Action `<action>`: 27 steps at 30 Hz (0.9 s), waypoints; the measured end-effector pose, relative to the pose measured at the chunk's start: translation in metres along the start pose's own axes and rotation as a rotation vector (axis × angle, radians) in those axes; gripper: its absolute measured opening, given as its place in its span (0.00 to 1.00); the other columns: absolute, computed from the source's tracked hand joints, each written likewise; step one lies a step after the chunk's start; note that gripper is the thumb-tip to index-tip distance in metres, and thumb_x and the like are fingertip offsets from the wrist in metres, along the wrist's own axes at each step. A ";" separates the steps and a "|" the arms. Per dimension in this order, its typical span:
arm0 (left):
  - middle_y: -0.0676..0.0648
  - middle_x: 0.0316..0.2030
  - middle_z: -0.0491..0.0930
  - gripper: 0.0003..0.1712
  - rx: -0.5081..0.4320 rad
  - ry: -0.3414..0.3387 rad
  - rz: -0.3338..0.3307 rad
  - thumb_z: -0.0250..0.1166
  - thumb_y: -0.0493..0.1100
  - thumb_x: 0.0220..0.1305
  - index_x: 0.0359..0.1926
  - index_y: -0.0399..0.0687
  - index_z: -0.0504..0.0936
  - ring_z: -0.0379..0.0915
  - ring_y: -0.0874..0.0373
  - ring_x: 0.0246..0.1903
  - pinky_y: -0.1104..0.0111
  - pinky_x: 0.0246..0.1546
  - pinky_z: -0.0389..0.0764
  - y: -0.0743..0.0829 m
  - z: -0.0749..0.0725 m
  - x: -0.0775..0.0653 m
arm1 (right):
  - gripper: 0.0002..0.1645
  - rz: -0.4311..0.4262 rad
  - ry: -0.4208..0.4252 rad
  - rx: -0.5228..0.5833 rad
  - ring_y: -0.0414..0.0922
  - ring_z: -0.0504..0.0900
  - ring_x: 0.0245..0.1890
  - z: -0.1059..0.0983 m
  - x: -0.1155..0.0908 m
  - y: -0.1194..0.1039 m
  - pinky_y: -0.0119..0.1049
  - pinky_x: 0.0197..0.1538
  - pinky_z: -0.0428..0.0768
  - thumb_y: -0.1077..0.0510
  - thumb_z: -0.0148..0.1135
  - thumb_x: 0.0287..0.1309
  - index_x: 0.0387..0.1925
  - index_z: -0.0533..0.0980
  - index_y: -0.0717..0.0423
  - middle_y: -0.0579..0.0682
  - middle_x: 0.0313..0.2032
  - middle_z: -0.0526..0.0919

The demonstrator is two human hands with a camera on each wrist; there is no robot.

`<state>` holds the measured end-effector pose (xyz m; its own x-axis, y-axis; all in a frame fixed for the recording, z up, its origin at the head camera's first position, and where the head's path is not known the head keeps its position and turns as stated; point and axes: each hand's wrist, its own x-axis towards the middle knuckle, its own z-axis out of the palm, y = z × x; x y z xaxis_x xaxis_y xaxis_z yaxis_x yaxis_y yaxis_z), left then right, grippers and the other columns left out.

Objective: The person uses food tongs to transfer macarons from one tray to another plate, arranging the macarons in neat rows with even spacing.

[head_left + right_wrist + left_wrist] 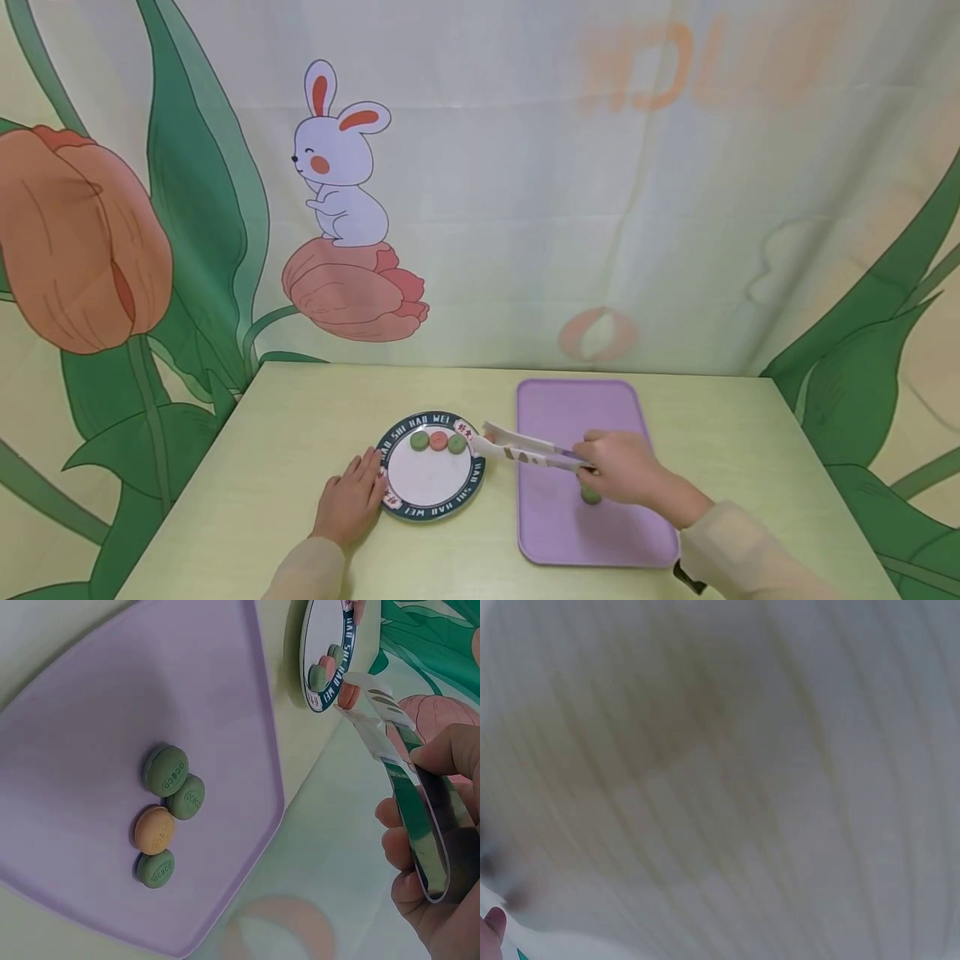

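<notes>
One round plate (427,485), white with a dark lettered rim, bearing a row of three round pieces (438,442): green, pink, green. One left hand (349,497), fingers at the plate's left rim. One right hand (621,467), gripping tongs (527,457), tips near the plate's right edge. One purple tray (576,415), with a green piece (591,495) partly hidden by the right hand. One pale table (315,408). One backdrop (495,208): rabbit, tulips.

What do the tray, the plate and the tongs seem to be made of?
Tray: probably plastic, matte; even colour and a moulded-looking raised rim.
Plate: perhaps ceramic or melamine, smooth; white with a printed border, which settles neither.
Tongs: likely polished metal, with mirror-like reflections; their dull, pale tips may be plastic or silicone.
</notes>
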<state>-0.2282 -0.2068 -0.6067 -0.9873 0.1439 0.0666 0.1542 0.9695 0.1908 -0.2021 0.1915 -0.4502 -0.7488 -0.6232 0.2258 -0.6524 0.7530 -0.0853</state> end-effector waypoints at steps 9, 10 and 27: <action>0.45 0.65 0.57 0.31 -0.002 0.001 0.002 0.41 0.55 0.65 0.65 0.45 0.56 0.54 0.45 0.63 0.48 0.55 0.62 0.001 -0.004 -0.001 | 0.02 -0.013 -0.013 -0.020 0.32 0.57 0.14 0.011 0.006 -0.006 0.23 0.14 0.56 0.57 0.57 0.39 0.18 0.73 0.50 0.38 0.15 0.64; 0.45 0.65 0.57 0.31 0.000 0.001 0.003 0.41 0.55 0.66 0.65 0.45 0.56 0.54 0.45 0.63 0.48 0.55 0.62 0.001 -0.003 -0.001 | 0.02 -0.014 -0.015 -0.025 0.32 0.57 0.14 0.013 0.007 -0.006 0.23 0.14 0.56 0.57 0.57 0.39 0.18 0.73 0.49 0.37 0.15 0.64; 0.45 0.65 0.57 0.31 0.001 -0.007 0.001 0.42 0.54 0.65 0.65 0.45 0.56 0.54 0.45 0.63 0.48 0.55 0.62 0.002 -0.003 -0.001 | 0.06 0.011 -0.029 -0.040 0.33 0.56 0.13 0.027 0.016 -0.014 0.26 0.13 0.54 0.56 0.57 0.40 0.15 0.69 0.47 0.38 0.16 0.62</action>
<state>-0.2267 -0.2059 -0.6033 -0.9875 0.1459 0.0597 0.1548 0.9696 0.1897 -0.2080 0.1658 -0.4714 -0.7591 -0.6206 0.1968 -0.6397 0.7671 -0.0485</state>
